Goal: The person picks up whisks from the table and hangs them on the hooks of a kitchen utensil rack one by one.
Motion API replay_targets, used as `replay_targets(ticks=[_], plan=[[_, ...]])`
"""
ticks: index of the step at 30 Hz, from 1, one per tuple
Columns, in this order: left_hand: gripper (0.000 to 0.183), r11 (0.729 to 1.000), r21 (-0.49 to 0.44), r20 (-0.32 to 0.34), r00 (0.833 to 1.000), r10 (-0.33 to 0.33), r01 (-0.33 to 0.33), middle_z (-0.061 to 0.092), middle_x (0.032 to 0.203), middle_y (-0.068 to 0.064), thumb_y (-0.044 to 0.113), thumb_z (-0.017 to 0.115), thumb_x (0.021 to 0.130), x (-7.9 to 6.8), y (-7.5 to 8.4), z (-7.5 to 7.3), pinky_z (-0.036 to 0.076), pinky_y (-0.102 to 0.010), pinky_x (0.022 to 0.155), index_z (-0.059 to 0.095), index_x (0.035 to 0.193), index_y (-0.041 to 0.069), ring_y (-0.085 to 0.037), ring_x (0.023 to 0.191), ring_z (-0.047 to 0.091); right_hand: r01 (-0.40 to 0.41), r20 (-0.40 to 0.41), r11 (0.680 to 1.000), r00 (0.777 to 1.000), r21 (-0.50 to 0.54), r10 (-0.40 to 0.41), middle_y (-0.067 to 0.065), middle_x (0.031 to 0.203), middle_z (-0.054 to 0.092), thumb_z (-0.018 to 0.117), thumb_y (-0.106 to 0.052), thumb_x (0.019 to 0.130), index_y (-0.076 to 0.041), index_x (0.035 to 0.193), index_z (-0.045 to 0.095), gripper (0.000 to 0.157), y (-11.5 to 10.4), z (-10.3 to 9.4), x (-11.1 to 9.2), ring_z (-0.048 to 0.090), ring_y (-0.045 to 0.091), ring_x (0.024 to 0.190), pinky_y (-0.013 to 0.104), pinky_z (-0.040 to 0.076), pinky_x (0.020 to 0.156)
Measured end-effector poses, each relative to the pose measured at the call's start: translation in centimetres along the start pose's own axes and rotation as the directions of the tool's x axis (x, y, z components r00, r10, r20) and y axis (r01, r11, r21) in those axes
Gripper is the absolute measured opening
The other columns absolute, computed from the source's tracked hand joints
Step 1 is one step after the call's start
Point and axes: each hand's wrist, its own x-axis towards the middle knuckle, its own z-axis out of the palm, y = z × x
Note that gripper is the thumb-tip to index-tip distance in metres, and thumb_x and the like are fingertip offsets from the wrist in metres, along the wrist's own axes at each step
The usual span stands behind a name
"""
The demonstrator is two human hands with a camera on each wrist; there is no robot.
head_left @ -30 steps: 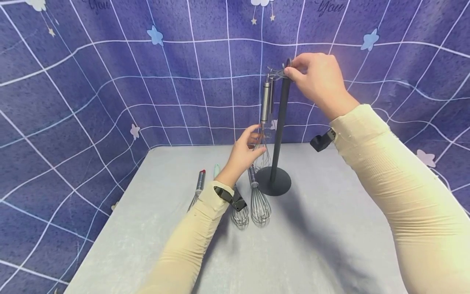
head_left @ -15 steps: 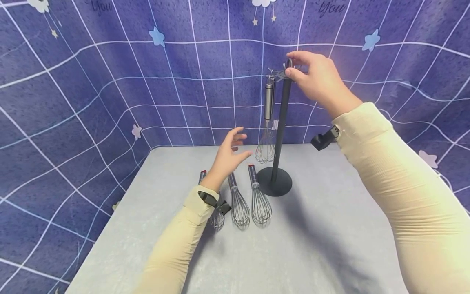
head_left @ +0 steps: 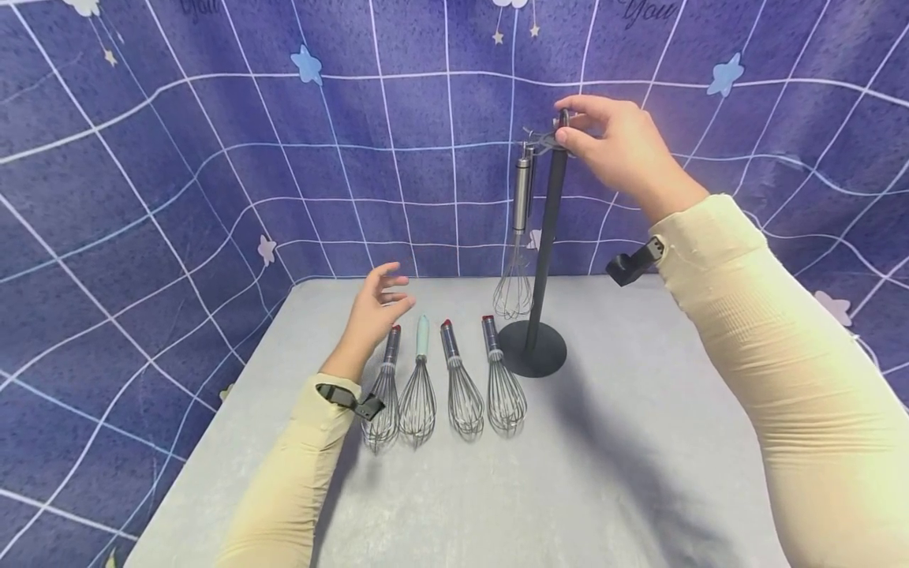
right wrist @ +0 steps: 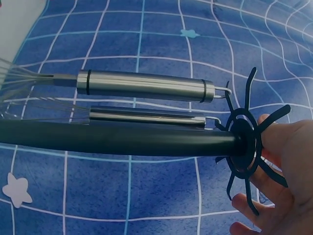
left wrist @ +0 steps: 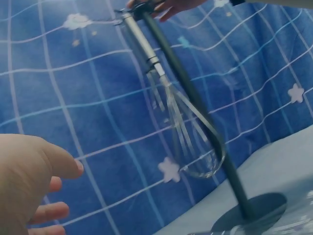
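Note:
My right hand [head_left: 625, 146] holds the top of a black hook stand [head_left: 547, 237], its thumb and fingers about the knob above the hook ring [right wrist: 243, 142]. Two steel-handled whisks hang from the hooks: a nearer whisk [right wrist: 146, 85] and a thinner-handled whisk [right wrist: 146, 118] behind it. Bent but loose, the fingers of my left hand [head_left: 372, 312] hold nothing, above the handle end of the leftmost red-tipped whisk [head_left: 392, 351]. Beside that lie a mint-handled whisk [head_left: 422, 339] and two more red-tipped whisks, a middle one [head_left: 452, 347] and a right one [head_left: 492, 341].
The stand's round base [head_left: 540, 359] rests on the grey table [head_left: 497, 505], just right of the lying whisks. A blue gridded cloth [head_left: 341, 173] with stars hangs behind and along the left side.
My left hand has drawn away from the hanging whisk, leftward and down, over the leftmost lying whisk. My right hand has stayed on the stand's top.

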Motion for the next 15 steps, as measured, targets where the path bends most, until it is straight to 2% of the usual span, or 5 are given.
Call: replay_targets(ticks=[3,7,12,15], plan=[[0.066,0.997,0.033,-0.020,0.998,-0.066,0.067,0.057,0.138,-0.022,0.006,0.070,0.094,-0.3,-1.1,-1.2,0.052,-0.052,0.097,0.040,0.152,0.012,-0.041,0.117,0.060,-0.001,-0.009,1.000,1.000,0.001,0.001,0.005,0.138,0.063,0.057,-0.040,0.103,-0.027,0.147,0.053,0.047,0.0,0.1,0.0,0.044,0.021,0.141,0.046,0.036,0.112],[0.070,0.982,0.101,-0.030,0.987,-0.155,0.157,0.058,0.134,-0.026,0.007,0.070,0.093,-0.8,-2.5,-2.2,0.053,-0.046,0.093,0.036,0.154,0.009,-0.042,0.113,0.062,-0.009,-0.017,1.000,1.000,0.010,0.009,0.005,0.137,0.064,0.058,-0.040,0.102,-0.026,0.145,0.056,0.046,-0.1,0.1,0.0,0.048,0.020,0.138,0.046,0.040,0.107],[0.074,0.947,0.196,-0.016,0.967,-0.255,0.254,0.059,0.132,-0.027,0.010,0.070,0.094,-1.5,-4.2,-2.9,0.053,-0.040,0.087,0.030,0.157,0.008,-0.041,0.111,0.061,-0.006,-0.028,1.000,1.000,0.019,0.006,0.005,0.135,0.065,0.060,-0.041,0.101,-0.025,0.144,0.057,0.046,-0.1,0.2,0.0,0.050,0.021,0.137,0.046,0.041,0.107],[0.076,0.931,0.206,-0.012,0.953,-0.304,0.300,0.057,0.132,-0.029,0.009,0.069,0.093,-2.0,-4.9,-3.2,0.055,-0.043,0.086,0.029,0.157,0.006,-0.042,0.109,0.062,-0.004,-0.034,1.000,0.999,0.016,0.005,0.005,0.134,0.066,0.061,-0.041,0.100,-0.025,0.143,0.058,0.046,-0.1,0.2,0.0,0.050,0.021,0.136,0.046,0.040,0.108]])
